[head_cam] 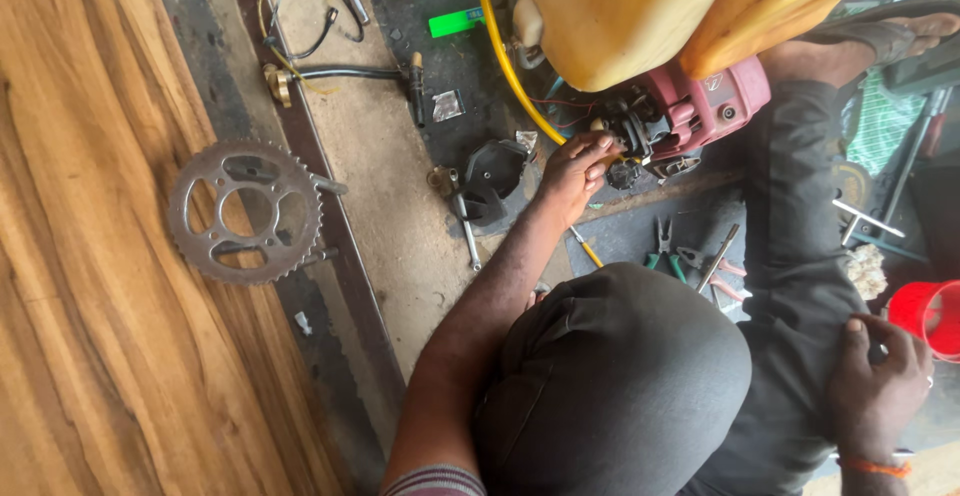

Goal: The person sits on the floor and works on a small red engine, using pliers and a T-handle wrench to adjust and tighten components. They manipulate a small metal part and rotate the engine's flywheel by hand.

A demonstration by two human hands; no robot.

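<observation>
My left hand reaches forward to the red small engine under a yellow tank. Its fingers are curled on a small dark part at the engine's side. My right hand, with an orange band at the wrist, rests with fingers folded on my dark trouser leg, close to a red cup. My bent knee fills the lower middle and hides the ground under it. A sandalled foot lies beside the engine.
A toothed metal sprocket lies on the wooden boards at left. On the ground are a black cover, a spanner, green-handled pliers, a screwdriver, a yellow hose and a brass-tipped black hose.
</observation>
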